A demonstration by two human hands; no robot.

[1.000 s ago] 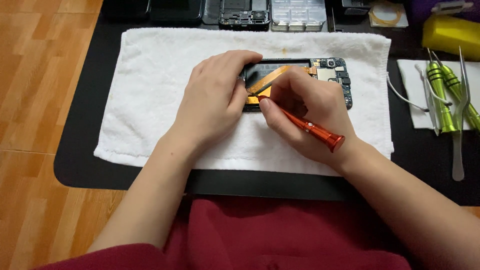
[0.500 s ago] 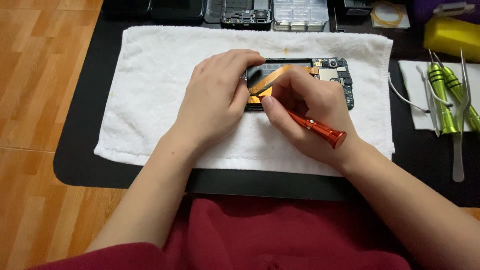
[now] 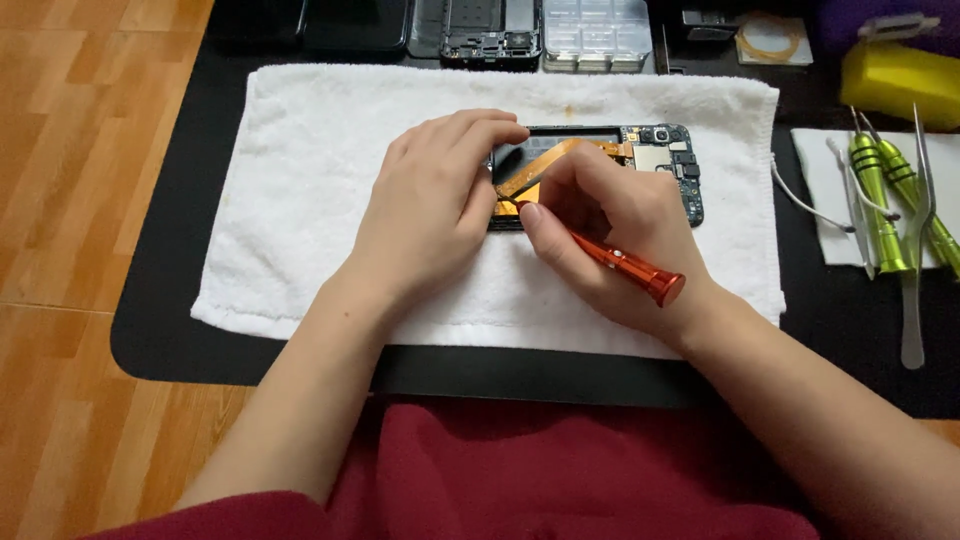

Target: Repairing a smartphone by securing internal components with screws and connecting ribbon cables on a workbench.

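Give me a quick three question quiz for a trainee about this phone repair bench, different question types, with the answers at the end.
1. True or false: the right hand holds an orange screwdriver over the opened phone.
2. Multiple choice: what lies directly under the phone? A) bare wooden floor B) white towel C) yellow box
3. Fill in: the green-handled tools and the metal tweezers lie to the person's ______ side.

Key:
1. True. The fingers pinch it near its tip, while the left hand steadies the phone's other end.
2. B. The towel itself rests on a black mat.
3. Right.
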